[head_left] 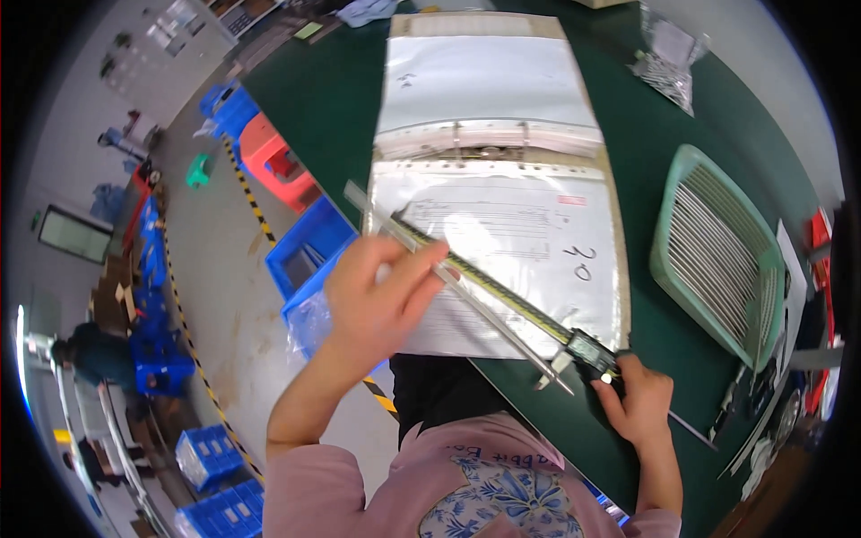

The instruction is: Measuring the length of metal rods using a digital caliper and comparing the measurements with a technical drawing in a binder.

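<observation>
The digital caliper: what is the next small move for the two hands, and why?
Probably slide the caliper jaws closed onto the thin clear rod. The left hand holds the rod along the caliper's beam, the right hand grips the display end, and the rod's tip lies by the jaws. Whether they already touch it I cannot tell.

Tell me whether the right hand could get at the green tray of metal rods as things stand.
Probably yes: the right hand grips the digital caliper, but bare green table lies between it and the green tray.
</observation>
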The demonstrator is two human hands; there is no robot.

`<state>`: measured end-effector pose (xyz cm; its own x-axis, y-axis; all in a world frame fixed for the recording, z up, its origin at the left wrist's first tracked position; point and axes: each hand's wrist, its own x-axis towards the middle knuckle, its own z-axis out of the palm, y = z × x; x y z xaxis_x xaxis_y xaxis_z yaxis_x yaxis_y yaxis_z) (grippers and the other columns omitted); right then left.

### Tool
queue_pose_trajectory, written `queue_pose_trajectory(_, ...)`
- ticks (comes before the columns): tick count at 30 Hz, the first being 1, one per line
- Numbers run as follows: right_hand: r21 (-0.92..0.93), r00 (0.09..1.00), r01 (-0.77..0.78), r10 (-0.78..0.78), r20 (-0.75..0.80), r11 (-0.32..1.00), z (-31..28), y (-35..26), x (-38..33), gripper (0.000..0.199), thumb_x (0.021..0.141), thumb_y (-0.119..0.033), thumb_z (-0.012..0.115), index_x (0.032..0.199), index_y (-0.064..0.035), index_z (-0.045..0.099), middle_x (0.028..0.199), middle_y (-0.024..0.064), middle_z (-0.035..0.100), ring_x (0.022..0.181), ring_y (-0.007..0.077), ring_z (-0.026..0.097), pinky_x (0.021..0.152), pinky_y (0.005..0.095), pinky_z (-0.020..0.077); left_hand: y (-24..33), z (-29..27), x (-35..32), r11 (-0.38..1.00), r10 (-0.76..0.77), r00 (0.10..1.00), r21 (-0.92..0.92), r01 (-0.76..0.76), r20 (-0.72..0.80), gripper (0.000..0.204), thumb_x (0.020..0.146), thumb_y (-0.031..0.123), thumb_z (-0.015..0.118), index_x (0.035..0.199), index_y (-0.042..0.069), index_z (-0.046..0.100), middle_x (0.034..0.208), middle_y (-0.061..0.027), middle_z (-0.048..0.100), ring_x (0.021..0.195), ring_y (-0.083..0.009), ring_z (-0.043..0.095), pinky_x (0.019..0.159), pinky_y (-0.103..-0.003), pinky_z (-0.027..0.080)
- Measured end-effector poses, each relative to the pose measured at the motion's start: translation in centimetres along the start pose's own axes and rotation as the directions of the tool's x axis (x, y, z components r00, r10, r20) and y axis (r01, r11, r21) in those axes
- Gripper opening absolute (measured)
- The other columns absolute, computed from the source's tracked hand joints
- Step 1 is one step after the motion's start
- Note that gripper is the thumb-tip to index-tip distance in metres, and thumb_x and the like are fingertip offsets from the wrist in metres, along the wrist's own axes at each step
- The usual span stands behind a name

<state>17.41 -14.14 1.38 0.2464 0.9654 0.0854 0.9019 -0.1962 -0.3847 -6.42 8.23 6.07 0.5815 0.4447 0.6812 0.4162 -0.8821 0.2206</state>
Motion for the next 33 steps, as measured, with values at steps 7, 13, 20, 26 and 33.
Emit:
queue_pose_trajectory(7,0.088,0.994,-0.086,0.092,-0.057,0.992,-2.3,-0.4,0.6,0.022,0.073,-0.018,0.066,0.082,-0.0024,0.052,0.054,0.0123,0.048,0.047,0.0305,0.050,0.044,0.0363,0.0357,0.2,-0.6,-6.4,0.984,0.177,0.984,0.035,-0.177,-0.017,0.034,0.060,0.007,0.068,0.093,0.003,0.068,0.070,-0.0019,0.051,0.060,-0.0155,0.054,0.050,-0.025,0.045)
queue_pose_trajectory(13,0.129,0.995,-0.092,0.098,-0.037,0.987,-3.4,-0.5,0.4,0.021,0.074,-0.013,0.064,0.082,0.0005,0.051,0.052,0.0102,0.041,0.042,0.0204,0.037,0.043,0.0310,0.0301,-0.1,2.4,-6.0,0.974,0.226,0.968,0.003,-0.228,0.112,0.024,0.067,0.008,0.069,0.090,0.002,0.065,0.085,-0.0061,0.056,0.078,-0.0205,0.057,0.067,-0.029,0.051)
queue_pose_trajectory(20,0.182,0.991,-0.124,0.131,-0.025,0.975,-2.5,-0.8,-0.5,0.020,0.074,-0.012,0.065,0.081,0.0007,0.051,0.052,0.0081,0.041,0.044,0.0152,0.037,0.043,0.0289,0.0296,-0.3,3.4,-5.8,0.985,0.169,0.964,-0.015,-0.169,0.205,0.025,0.069,0.007,0.063,0.092,0.000,0.062,0.087,-0.0075,0.056,0.085,-0.0228,0.058,0.070,-0.029,0.052)
queue_pose_trajectory(26,0.193,0.991,-0.132,0.133,0.008,0.972,-2.4,-0.5,-0.5,0.019,0.074,-0.011,0.065,0.081,0.0006,0.051,0.051,0.0079,0.041,0.044,0.0149,0.037,0.043,0.0280,0.0301,-0.2,3.5,-5.6,0.990,0.126,0.946,0.026,-0.140,0.300,0.030,0.070,0.009,0.061,0.098,0.000,0.061,0.092,-0.0078,0.056,0.090,-0.0234,0.058,0.074,-0.030,0.051)
queue_pose_trajectory(33,0.226,0.992,-0.126,0.125,0.022,0.966,-1.7,0.1,-0.7,0.020,0.073,-0.011,0.066,0.080,-0.0003,0.051,0.051,0.0066,0.041,0.044,0.0125,0.037,0.042,0.0271,0.0296,1.6,4.3,-5.1,0.984,0.152,0.945,-0.132,-0.117,0.290,0.032,0.072,0.011,0.057,0.103,0.006,0.062,0.099,-0.0074,0.056,0.102,-0.0248,0.055,0.087,-0.041,0.047)
